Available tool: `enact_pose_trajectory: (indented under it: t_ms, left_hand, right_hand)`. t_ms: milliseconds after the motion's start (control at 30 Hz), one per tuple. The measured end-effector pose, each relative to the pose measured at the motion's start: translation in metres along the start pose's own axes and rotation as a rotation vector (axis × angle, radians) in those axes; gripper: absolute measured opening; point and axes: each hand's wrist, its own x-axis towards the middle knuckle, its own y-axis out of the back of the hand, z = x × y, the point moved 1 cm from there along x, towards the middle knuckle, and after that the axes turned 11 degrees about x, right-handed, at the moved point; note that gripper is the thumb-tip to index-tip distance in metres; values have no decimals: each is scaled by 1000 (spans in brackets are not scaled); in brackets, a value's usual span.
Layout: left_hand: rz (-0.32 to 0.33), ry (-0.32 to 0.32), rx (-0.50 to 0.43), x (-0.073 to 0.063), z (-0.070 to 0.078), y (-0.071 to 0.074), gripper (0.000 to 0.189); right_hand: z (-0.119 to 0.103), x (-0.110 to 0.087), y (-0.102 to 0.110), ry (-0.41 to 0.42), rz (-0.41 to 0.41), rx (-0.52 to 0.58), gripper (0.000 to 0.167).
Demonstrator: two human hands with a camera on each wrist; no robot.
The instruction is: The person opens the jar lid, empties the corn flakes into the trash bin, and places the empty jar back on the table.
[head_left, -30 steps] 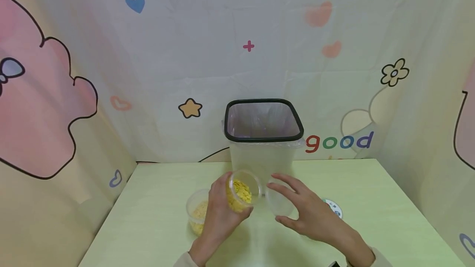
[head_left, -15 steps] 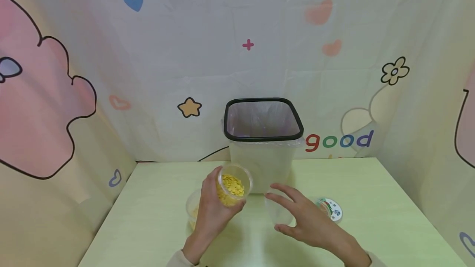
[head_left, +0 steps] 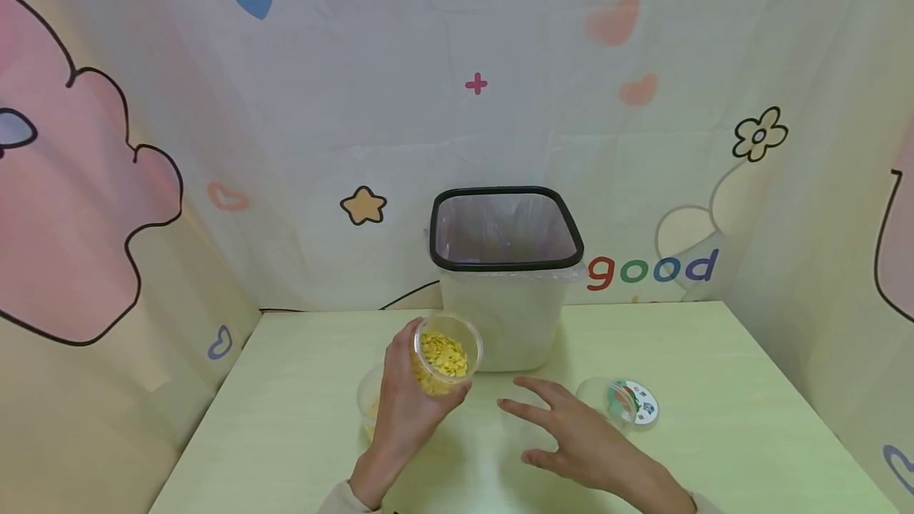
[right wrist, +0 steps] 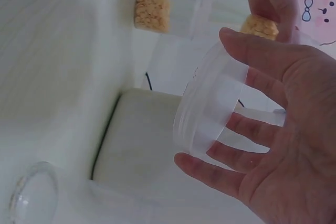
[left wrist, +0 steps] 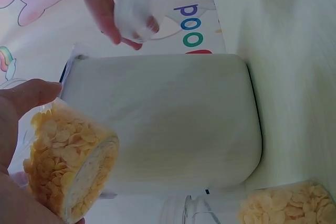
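Note:
My left hand (head_left: 414,403) grips a clear plastic jar (head_left: 474,339) holding yellow flakes (head_left: 444,354). The jar tilts, its open mouth towards the head camera. Right of it, my right hand (head_left: 581,435) holds a translucent shallow lid (right wrist: 207,103) by the edge, thumb on one side and fingers on the other. That lid barely shows in the head view; the left wrist view has the lid (left wrist: 139,11) near the top. A second clear jar (head_left: 367,399) stands behind my left hand, partly hidden; its pale flakes (right wrist: 152,3) show in the right wrist view.
A pale bin (head_left: 510,324) with a black rim and plastic liner stands at the table's back edge. Beyond my right hand are a clear container (head_left: 593,397) and a round printed piece (head_left: 644,403). A patterned curtain (head_left: 321,101) hangs behind the table (head_left: 307,371).
My left hand has moved left and slightly up, turning the jar's mouth more towards the head camera. My right hand has moved lower with the lid, uncovering the container and printed piece behind it.

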Motion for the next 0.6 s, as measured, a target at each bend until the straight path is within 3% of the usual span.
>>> enact_pose_trajectory:
  t_ms: [167,367,600]
  left_hand:
    - [15,6,-6,0,-1,-1,104]
    - [16,16,6,0,-2,-2,103]
    - [10,8,6,0,-3,-4,103]
  right_hand:
    - [6,-1,-11,19,-18,-17,66]
    - [13,0,-21,-23,-63,5,63]
    - [21,-1,-32,-41,-60,10,61]
